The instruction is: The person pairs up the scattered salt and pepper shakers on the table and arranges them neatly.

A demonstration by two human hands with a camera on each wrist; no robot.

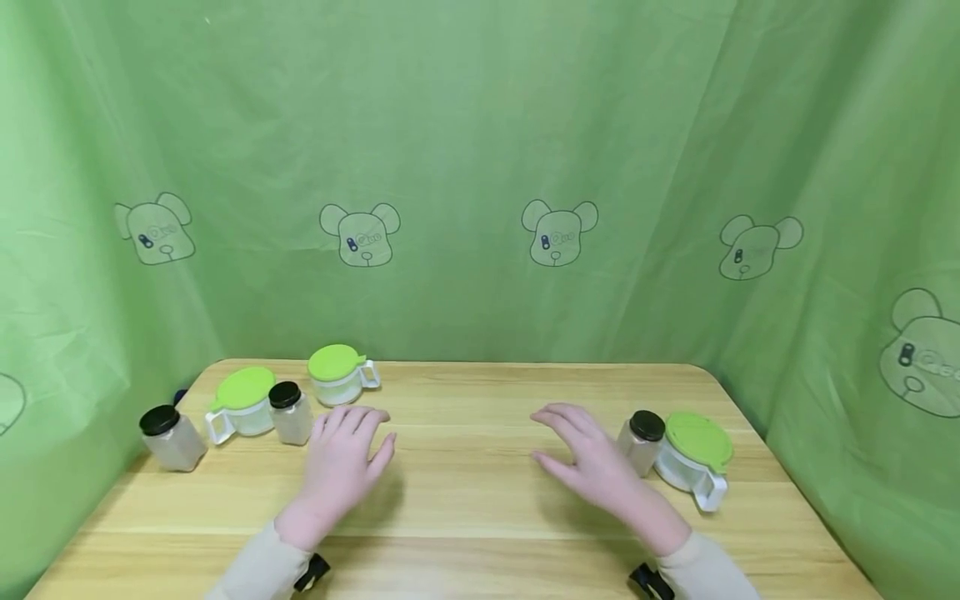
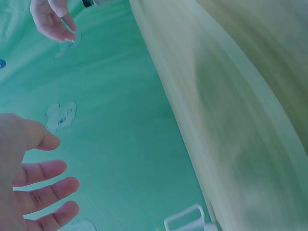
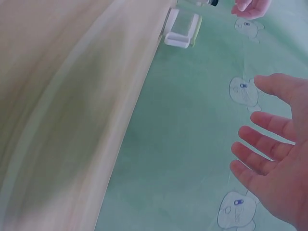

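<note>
Above the wooden table, my left hand (image 1: pixel 341 458) hovers with loosely spread fingers and holds nothing. Just beyond it stands a black-capped clear jar (image 1: pixel 292 414), beside a green-lidded container with a white handle (image 1: pixel 247 402). Farther back is another green-lidded container (image 1: pixel 337 374); at the far left a second black-capped jar (image 1: pixel 175 438) stands. My right hand (image 1: pixel 588 462) is likewise raised, fingers relaxed and nothing in its grasp. Right behind it are a black-capped jar (image 1: pixel 641 444) and a third green-lidded container (image 1: pixel 692 454). Both wrist views show bare fingers (image 2: pixel 48 192) apart from any object.
The wooden table (image 1: pixel 465 500) has rounded back corners. A green curtain (image 1: pixel 465 125) printed with bear heads hangs behind it and along both sides. A small dark blue object (image 1: pixel 179 397) shows at the table's left edge. Black straps (image 1: pixel 312 573) sit at both wrists.
</note>
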